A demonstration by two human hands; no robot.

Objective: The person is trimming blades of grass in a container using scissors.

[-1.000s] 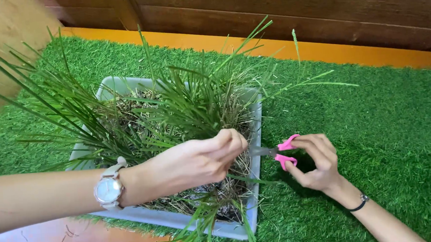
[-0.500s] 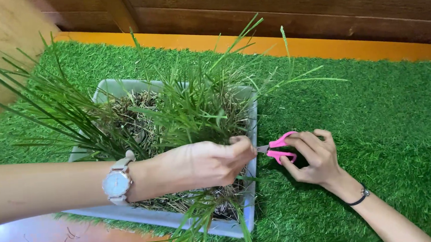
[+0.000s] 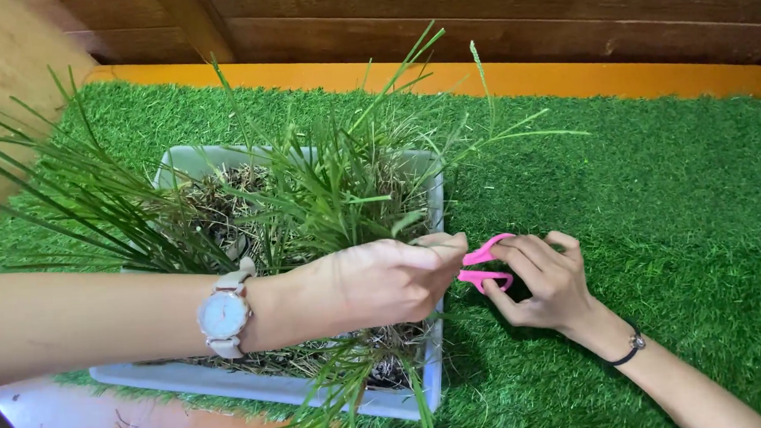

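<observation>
A grey rectangular planter tray (image 3: pixel 197 160) holds long green grass blades (image 3: pixel 327 191) and dry straw. My left hand (image 3: pixel 384 279), with a pale wristwatch (image 3: pixel 223 313) on the wrist, reaches across the tray and pinches grass at its right edge. Just to the right, my right hand (image 3: pixel 544 279) grips small pink-handled scissors (image 3: pixel 485 266). The scissor blades point left and are hidden behind my left fingers.
The tray stands on a green artificial turf mat (image 3: pixel 675 198). An orange strip (image 3: pixel 564 81) and dark wooden boards (image 3: pixel 518 16) run along the back. A reddish surface (image 3: pixel 105 424) shows at the near left.
My left hand has shifted right to the tray's right edge, covering the scissor blades. My right hand with the scissors has moved slightly left.
</observation>
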